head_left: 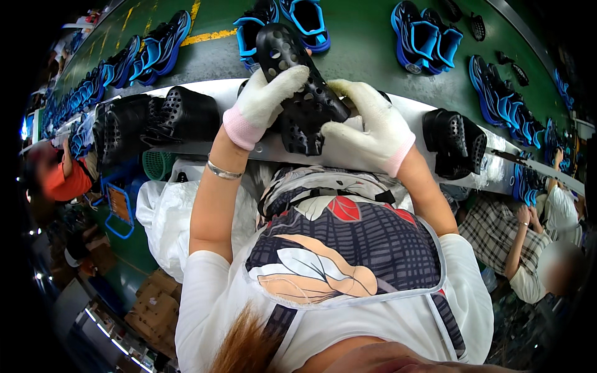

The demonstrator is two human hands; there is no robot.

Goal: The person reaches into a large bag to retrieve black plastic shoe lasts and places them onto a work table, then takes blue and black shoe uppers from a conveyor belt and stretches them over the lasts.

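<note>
Over the metal edge in front of me, I hold black perforated plastic shoe inserts (286,55). My left hand (264,102), in a white glove with a pink cuff, wraps round the long upright insert, its thumb lying across the holes. My right hand (373,124), gloved the same way, closes its thumb and fingers round the right end of the black pieces. Below the long one, a second holed black piece (301,135) points toward me. Where the two pieces meet is partly covered by my fingers, so I cannot tell whether they are joined.
Black inserts (180,115) stand on the metal ledge (249,149) to my left, and more (454,140) to my right. Black-and-blue shoes (423,37) line the green surface beyond. A white sack (168,211) and green basket (157,165) are at lower left. People sit on both sides.
</note>
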